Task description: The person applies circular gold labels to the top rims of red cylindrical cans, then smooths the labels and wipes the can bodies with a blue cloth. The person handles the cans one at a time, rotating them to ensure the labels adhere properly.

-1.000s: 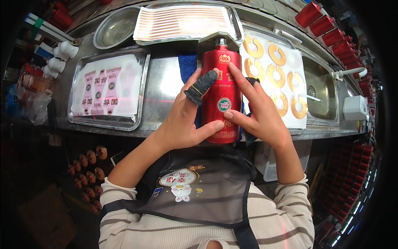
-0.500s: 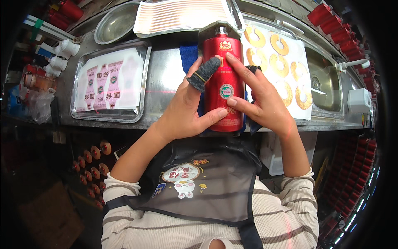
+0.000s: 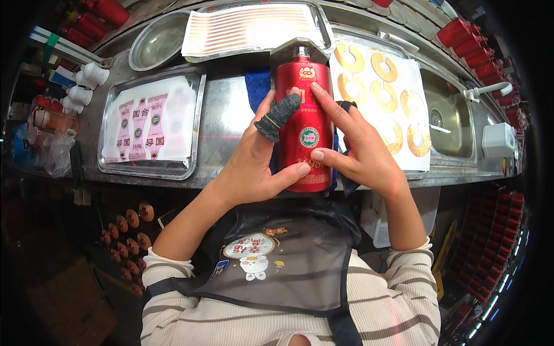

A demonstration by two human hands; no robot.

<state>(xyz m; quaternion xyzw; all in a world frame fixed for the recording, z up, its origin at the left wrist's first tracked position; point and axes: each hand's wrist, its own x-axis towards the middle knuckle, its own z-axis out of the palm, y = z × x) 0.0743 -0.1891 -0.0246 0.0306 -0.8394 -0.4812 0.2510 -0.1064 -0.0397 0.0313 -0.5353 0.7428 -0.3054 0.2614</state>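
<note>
A red bottle (image 3: 304, 118) with gold lettering, a round green-and-white emblem and a clear cap lies on its back before me, its neck pointing away. My left hand (image 3: 252, 154) grips its left side, the thumb near the base and a grey fabric cover on one finger lying over the front. From the right, my right hand (image 3: 365, 147) presses index finger and thumb to the front; a black band shows behind its fingers. Under the bottle is a blue cloth (image 3: 258, 86). A metal holder (image 3: 281, 56) shows around the neck.
At left is a metal tray (image 3: 199, 124) of pink printed label sheets. A round metal bowl (image 3: 138, 49) and a tray of striped sheets (image 3: 254, 26) stand behind. To the right are a white sheet of gold C-shaped labels (image 3: 384, 95) and a sink (image 3: 450, 144). Red bottles (image 3: 461, 43) line the far right.
The whole view has shifted slightly, so the bottle and both hands sit a little lower and further left. The grip on the bottle looks nearly the same.
</note>
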